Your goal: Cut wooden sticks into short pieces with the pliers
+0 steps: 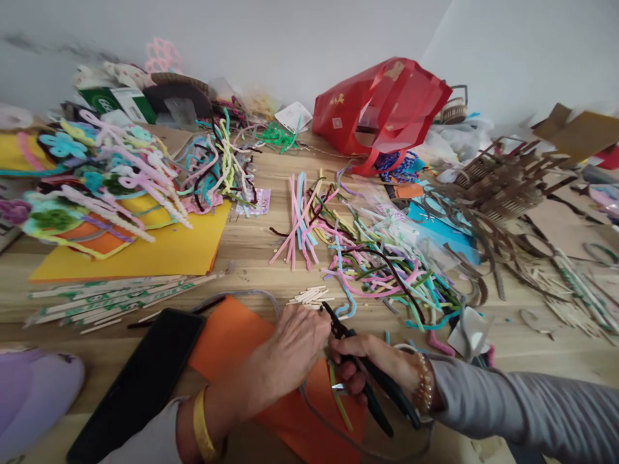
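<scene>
My left hand (285, 351) is closed in a fist over an orange paper sheet (227, 338), its fingers hidden beneath; what it pinches I cannot make out. My right hand (372, 364) grips black-handled pliers (360, 364), whose jaws point up toward the left hand's knuckles. A thin grey wire (251, 295) loops from behind the left hand across the orange sheet. A green pipe cleaner piece (340, 403) lies on the sheet under the pliers. Short wooden sticks (309, 295) sit just beyond my hands.
A heap of coloured pipe cleaners (382, 264) spreads at centre right. Yellow paper (159, 251) with pipe-cleaner flowers (106, 174) lies at left, a black phone (140, 383) at lower left. A red bag (382, 106) and cardboard pieces (507, 187) stand behind.
</scene>
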A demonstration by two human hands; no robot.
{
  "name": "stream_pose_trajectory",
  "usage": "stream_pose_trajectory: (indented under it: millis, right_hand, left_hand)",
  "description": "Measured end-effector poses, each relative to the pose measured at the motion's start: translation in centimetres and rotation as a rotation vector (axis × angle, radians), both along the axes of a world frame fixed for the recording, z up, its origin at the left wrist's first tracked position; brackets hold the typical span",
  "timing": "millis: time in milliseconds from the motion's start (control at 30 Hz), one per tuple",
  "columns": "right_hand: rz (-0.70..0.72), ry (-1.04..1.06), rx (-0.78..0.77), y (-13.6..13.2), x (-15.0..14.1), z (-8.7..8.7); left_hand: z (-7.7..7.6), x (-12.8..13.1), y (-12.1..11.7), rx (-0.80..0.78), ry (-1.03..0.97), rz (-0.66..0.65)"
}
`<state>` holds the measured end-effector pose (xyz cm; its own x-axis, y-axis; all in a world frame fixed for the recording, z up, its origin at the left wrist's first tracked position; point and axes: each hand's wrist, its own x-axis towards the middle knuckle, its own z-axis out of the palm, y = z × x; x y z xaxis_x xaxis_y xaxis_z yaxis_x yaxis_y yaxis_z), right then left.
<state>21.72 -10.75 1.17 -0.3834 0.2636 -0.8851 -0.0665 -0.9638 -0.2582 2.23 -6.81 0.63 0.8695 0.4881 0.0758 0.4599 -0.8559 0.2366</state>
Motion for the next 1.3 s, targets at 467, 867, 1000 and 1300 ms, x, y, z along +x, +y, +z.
stream_pose_trajectory:
  millis: [467,867,1000,1300]
  right_hand:
    - [-0.004,-0.009,0.017,-0.3,0.4,0.9]
    - [0.088,-0.078,0.059,-0.8,0.4,0.5]
    - [0.085,-0.121,0.086,-0.5,0.0,1.1]
    - [0.090,0.229,-0.080,-0.4,2.0,0.1]
  left_hand:
    - [1.4,1.3,1.9,-0.214,0.104,-0.011]
    - [1.9,1.8,0.5,-0.252,0.096,0.070]
    - [2.1,1.4,1.0,-0.195,0.093,0.026]
    - [2.2,0.1,3.7,-0.226,-0.023,0.081]
